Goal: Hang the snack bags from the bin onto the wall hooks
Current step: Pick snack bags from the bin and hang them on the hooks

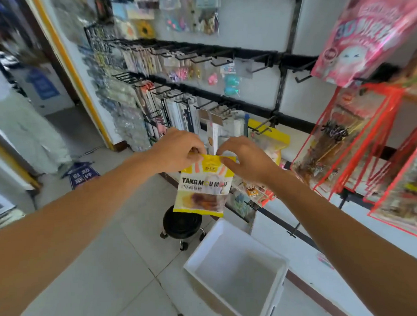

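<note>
Yellow snack bag point(203, 193) hangs free, left hand point(179, 151) and right hand point(248, 159) pinching top edge.

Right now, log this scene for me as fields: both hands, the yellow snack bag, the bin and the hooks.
yellow snack bag: held up before the wall hooks
left hand: pinches the bag's top edge
right hand: pinches the same edge
white bin: on the floor, no bags visible inside
wall hooks: black, several bare
</note>
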